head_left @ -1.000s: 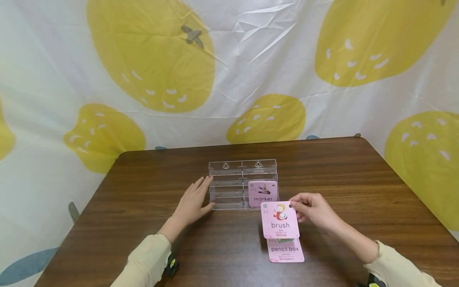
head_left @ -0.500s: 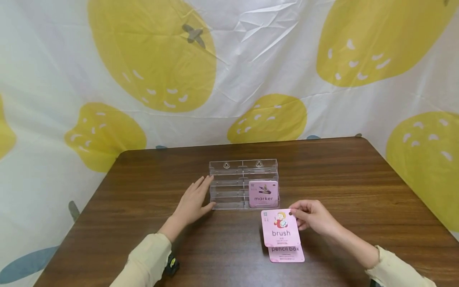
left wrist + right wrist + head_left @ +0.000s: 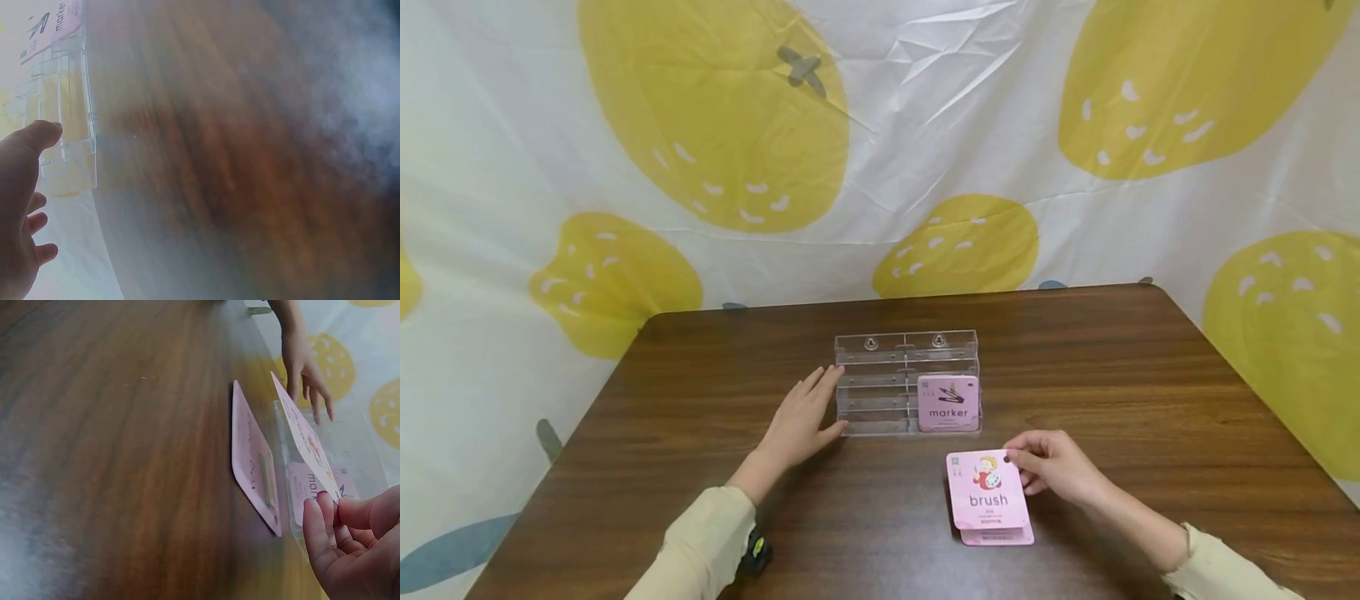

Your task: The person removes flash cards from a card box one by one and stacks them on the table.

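My right hand point(image 3: 1054, 465) pinches the upper right corner of a pink "brush" flashcard point(image 3: 987, 492) between thumb and fingers. Just below that card, a pink "pencil box" flashcard point(image 3: 253, 456) lies on the table, mostly covered by it in the head view. A clear plastic tiered card rack point(image 3: 871, 403) stands ahead in two columns. In its right column, low at the front, sits a "marker" flashcard point(image 3: 948, 403). My left hand point(image 3: 796, 425) rests at the rack's left side, fingers extended, with the thumb point(image 3: 47, 132) at its front edge.
Everything rests on a dark wood-grain table point(image 3: 1112, 375) with rounded far corners. Behind it hangs a white curtain point(image 3: 925, 150) printed with big yellow lemons. The left column of the rack shows bare tiers.
The brush flashcard has come down toward the table's near side in my right hand, covering more of the pencil box flashcard. My left hand has stayed at the rack.
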Demonstrator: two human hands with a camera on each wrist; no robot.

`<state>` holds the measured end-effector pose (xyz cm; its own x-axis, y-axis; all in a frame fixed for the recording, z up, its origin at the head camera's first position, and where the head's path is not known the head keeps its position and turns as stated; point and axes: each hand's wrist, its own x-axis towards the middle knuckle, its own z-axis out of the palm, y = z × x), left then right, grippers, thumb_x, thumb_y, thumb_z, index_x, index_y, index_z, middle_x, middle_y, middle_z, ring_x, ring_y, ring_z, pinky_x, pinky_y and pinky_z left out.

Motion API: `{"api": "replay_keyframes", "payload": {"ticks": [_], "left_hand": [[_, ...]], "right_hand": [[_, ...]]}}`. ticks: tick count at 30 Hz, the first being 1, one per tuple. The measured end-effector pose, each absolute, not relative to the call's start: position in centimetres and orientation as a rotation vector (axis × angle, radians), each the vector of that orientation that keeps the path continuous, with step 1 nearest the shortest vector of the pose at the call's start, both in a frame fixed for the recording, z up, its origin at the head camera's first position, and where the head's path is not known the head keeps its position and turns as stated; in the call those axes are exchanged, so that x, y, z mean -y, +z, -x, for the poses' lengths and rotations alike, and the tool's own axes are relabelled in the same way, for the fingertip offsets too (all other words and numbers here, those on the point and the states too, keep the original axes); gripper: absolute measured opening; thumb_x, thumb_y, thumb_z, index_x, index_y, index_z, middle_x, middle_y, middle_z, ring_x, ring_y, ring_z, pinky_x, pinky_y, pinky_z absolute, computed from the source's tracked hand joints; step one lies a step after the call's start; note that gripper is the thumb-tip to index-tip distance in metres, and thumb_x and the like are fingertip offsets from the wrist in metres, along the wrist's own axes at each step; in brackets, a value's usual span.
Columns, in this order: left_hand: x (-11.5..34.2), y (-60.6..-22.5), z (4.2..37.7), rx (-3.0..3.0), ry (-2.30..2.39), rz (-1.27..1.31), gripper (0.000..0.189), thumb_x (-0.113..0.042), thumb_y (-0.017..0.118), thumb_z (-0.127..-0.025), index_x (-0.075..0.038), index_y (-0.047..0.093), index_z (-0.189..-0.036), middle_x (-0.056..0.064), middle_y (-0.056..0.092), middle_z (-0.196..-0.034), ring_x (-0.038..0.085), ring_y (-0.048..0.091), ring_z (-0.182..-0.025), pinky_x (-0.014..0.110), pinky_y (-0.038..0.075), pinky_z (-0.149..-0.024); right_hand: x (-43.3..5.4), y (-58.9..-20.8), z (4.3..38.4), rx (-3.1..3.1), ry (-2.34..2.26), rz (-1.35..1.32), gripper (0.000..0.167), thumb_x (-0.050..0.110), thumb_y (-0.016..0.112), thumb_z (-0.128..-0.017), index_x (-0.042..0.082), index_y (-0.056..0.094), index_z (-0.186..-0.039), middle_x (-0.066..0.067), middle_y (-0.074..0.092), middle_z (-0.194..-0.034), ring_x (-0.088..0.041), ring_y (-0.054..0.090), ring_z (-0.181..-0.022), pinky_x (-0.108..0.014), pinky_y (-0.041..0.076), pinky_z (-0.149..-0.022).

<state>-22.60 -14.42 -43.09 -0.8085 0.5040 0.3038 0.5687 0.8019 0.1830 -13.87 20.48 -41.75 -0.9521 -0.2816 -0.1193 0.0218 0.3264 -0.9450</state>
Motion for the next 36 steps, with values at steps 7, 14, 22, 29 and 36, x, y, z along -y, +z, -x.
{"api": "replay_keyframes", "payload": {"ticks": [7, 14, 22, 29, 36], "left_hand": [[14.4, -43.2, 22.8, 2.749, -0.393, 0.827, 0.075, -0.029, 0.068, -0.08, -0.006, 0.03, -0.141, 0.018, 0.04, -0.138, 0.032, 0.032, -0.13, 0.052, 0.029, -0.102], [14.4, -43.2, 22.8, 2.748, -0.386, 0.835, 0.075, -0.03, 0.067, -0.08, -0.006, 0.029, -0.141, 0.019, 0.039, -0.138, 0.032, 0.032, -0.129, 0.052, 0.029, -0.102], [14.4, -43.1, 22.7, 2.745, -0.385, 0.835, 0.075, -0.03, 0.067, -0.08, -0.005, 0.03, -0.141, 0.019, 0.039, -0.138, 0.032, 0.033, -0.129, 0.051, 0.029, -0.102], [14.4, -43.2, 22.6, 2.743, -0.377, 0.833, 0.075, -0.03, 0.067, -0.08, -0.005, 0.03, -0.14, 0.019, 0.04, -0.138, 0.033, 0.034, -0.129, 0.052, 0.03, -0.102], [14.4, -43.2, 22.6, 2.755, -0.376, 0.826, 0.075, -0.03, 0.067, -0.08, -0.006, 0.029, -0.141, 0.019, 0.039, -0.138, 0.032, 0.032, -0.13, 0.051, 0.029, -0.102]], "right_hand": [[-20.7, -42.3, 13.6, -2.331, -1.656, 0.206, 0.024, 0.004, 0.051, -0.09, -0.016, 0.056, -0.103, -0.004, 0.057, -0.07, -0.009, 0.054, -0.059, -0.025, 0.052, -0.052], [-20.9, -42.8, 13.4, -2.322, -1.64, 0.197, 0.025, 0.005, 0.05, -0.09, -0.016, 0.055, -0.103, -0.004, 0.058, -0.071, -0.01, 0.055, -0.06, -0.025, 0.052, -0.052], [-21.1, -43.3, 13.5, -2.297, -1.63, 0.214, 0.025, 0.005, 0.049, -0.091, -0.017, 0.055, -0.103, -0.003, 0.058, -0.071, -0.01, 0.055, -0.059, -0.025, 0.051, -0.05], [-21.1, -43.3, 13.4, -2.292, -1.626, 0.201, 0.026, 0.006, 0.049, -0.091, -0.016, 0.055, -0.103, -0.004, 0.058, -0.072, -0.01, 0.055, -0.06, -0.025, 0.051, -0.051], [-21.0, -43.3, 13.3, -2.271, -1.63, 0.208, 0.026, 0.006, 0.049, -0.091, -0.017, 0.054, -0.104, -0.004, 0.058, -0.071, -0.01, 0.055, -0.058, -0.025, 0.051, -0.05]]}}
